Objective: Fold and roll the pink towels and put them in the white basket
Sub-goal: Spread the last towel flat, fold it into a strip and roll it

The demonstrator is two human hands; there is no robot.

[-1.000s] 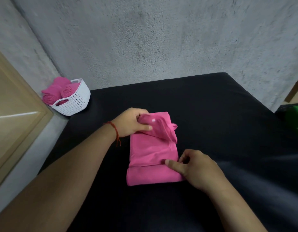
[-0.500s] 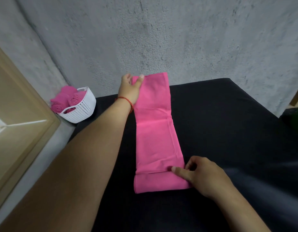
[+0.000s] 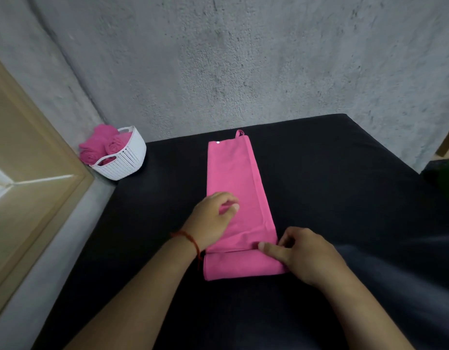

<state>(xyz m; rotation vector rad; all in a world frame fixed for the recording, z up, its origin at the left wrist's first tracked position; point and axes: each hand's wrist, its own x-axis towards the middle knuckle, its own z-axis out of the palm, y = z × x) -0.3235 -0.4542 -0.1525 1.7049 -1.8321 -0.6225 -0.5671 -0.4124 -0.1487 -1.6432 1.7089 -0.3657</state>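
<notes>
Pinching towel (image 3: 239,178) fold with right hand (image 3: 304,253), anchoring it; resting relaxed left hand (image 3: 212,223) on top, apparently flattening for rolling.

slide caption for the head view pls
Right hand pins the fold of a pink towel, left hand over it, on a black surface; white basket holds rolled towels.

Left hand (image 3: 213,221) is palm-down, fingers loosely curled. Just right of it, right hand (image 3: 304,253) has curled fingers, its straight thumb pinning the pink towel (image 3: 238,178).
</notes>
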